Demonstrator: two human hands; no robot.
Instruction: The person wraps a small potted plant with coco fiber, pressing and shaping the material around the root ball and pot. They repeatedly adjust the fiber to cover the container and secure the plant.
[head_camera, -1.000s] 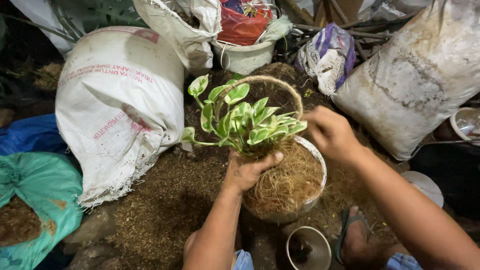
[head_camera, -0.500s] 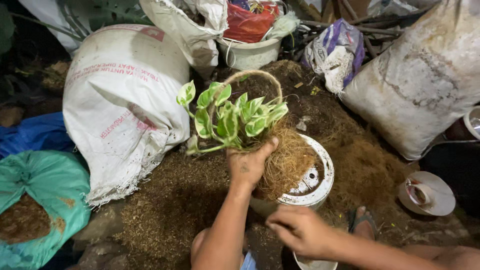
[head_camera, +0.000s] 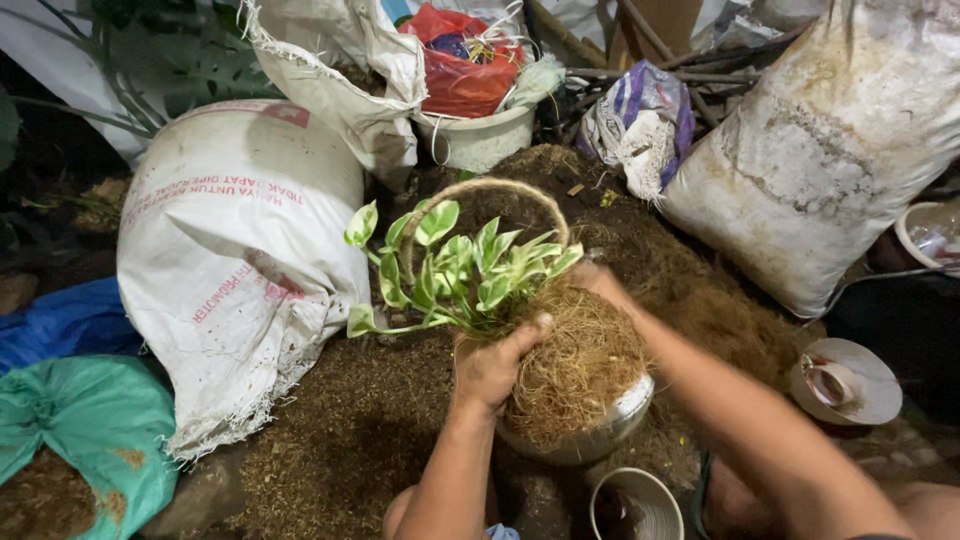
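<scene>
While you crouched over soil heap (head_camera: 330, 440), left hand (head_camera: 490, 365) gripped coir-wrapped plant (head_camera: 470, 275), right hand (head_camera: 597, 281) cupped fibre ball (head_camera: 580, 365) from behind, grip hidden; ball seated in white pot (head_camera: 585, 440), wrap formed, planting unfinished.

Garden potting spot: soil heap (head_camera: 330, 440), sacks (head_camera: 235, 260), plant (head_camera: 460, 275).

Single head-worn view, looking steeply down

The camera sat close above the person's left hand (head_camera: 492, 365) and right hand (head_camera: 596, 281), faced forward and down at the brown soil-strewn ground (head_camera: 340, 440), and took in the large white woven sack (head_camera: 235, 265) at its left.
</scene>
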